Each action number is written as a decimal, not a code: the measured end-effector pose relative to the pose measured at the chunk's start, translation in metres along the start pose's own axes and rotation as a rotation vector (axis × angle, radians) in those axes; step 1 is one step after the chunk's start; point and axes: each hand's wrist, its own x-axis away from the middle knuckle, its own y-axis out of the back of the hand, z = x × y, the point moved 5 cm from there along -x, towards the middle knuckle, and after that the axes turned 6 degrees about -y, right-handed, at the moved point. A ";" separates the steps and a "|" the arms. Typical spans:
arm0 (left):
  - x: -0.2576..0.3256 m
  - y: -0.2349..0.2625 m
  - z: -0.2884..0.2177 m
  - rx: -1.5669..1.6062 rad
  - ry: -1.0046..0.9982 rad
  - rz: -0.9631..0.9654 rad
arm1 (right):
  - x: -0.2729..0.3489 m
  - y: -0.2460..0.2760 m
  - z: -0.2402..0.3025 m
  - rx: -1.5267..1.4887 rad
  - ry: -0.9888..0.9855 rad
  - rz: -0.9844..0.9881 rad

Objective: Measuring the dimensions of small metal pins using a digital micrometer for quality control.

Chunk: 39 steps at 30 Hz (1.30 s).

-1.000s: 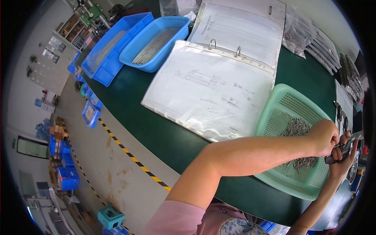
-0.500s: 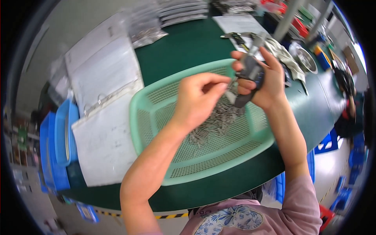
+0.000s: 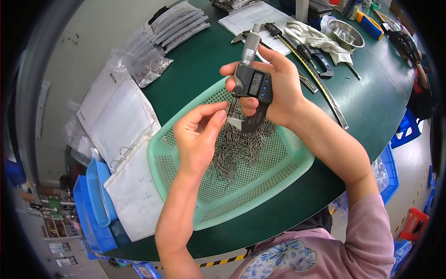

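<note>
Fingers (image 3: 210,109) over green workshop table (image 3: 371,100)

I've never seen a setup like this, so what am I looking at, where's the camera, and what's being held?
No machine here: these are a person's bare right hand and left hand, seen from above by a wide camera worn on the head, which bends straight edges. The right hand holds a dark digital measuring tool. The left hand is close to its lower end; whether it pinches anything is hard to tell. Below sits a green basket holding a heap of small metal pins. Also on the green table: an open binder, sliding calipers, white gloves and a metal bowl.
</note>
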 end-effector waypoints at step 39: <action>-0.001 -0.002 -0.002 -0.084 -0.071 0.026 | 0.004 -0.003 0.005 0.039 0.002 -0.079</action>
